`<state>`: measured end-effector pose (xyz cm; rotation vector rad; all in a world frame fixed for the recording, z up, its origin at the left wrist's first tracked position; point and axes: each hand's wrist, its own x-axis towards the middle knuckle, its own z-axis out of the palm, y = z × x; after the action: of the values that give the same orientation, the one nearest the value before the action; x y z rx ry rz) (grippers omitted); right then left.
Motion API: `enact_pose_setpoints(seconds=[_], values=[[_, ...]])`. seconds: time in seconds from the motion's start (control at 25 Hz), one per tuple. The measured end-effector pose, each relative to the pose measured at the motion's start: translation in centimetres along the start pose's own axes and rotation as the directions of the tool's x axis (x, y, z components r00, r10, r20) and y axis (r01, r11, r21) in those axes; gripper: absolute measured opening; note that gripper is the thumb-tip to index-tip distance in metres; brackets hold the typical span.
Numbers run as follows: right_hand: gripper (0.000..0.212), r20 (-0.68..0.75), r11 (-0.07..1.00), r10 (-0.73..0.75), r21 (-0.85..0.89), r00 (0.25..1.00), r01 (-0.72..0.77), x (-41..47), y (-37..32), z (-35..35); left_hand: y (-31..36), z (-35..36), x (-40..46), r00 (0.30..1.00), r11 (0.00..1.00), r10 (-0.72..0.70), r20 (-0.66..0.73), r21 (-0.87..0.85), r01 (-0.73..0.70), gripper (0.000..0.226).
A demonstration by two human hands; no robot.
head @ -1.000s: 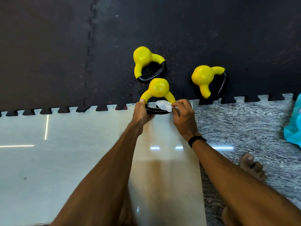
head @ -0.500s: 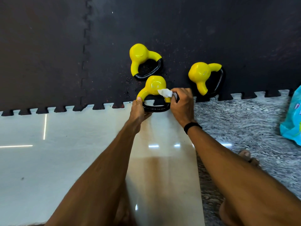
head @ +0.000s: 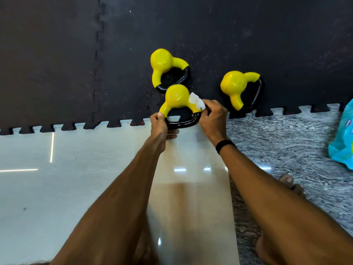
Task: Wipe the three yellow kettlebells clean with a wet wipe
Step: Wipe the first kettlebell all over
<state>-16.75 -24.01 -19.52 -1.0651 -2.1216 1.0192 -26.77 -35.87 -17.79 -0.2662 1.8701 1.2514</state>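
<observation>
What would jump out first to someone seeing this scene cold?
Three bright yellow kettlebells lie on the black foam mat. The nearest kettlebell, at the mat's edge, is gripped by the left hand while the right hand presses a white wet wipe against it.

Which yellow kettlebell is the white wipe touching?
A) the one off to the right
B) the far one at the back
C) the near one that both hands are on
C: the crumpled white wet wipe, pinched in the right hand, presses on the nearest yellow kettlebell with the black handle, while the left hand grips that handle.
</observation>
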Motion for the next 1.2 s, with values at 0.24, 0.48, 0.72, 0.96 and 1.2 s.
enact_pose_setpoints(seconds=[0.24,0.48,0.72,0.96,1.2], values=[[0.023,-0.046,0.99,0.137,0.046,0.989,-0.135,-5.5,-0.6,0.2,0.5,-0.1,-0.1,0.999,1.0,-0.009,-0.033,0.001,0.009,0.025],[0.026,-0.137,0.964,0.192,0.209,0.972,-0.162,-1.9,-1.5,-0.1,0.5,0.7,-0.9,0.999,1.0,-0.021,-0.05,0.006,0.021,0.021],[0.026,-0.178,0.962,0.209,0.217,0.962,-0.169,-6.6,-2.5,1.4,1.1,0.6,-0.6,0.996,0.999,0.013,-0.092,-0.034,-0.016,0.02],[0.021,-0.196,0.922,0.285,0.323,0.938,-0.212,-2.3,-2.2,0.4,0.8,2.9,-2.3,0.997,0.995,-0.016,-0.077,-0.104,0.008,0.02],[0.012,0.001,0.635,0.531,0.661,0.847,-0.399,-1.3,-3.4,0.7,1.4,3.5,-3.2,0.983,0.99,0.113,-0.143,-0.068,-0.124,0.021]])
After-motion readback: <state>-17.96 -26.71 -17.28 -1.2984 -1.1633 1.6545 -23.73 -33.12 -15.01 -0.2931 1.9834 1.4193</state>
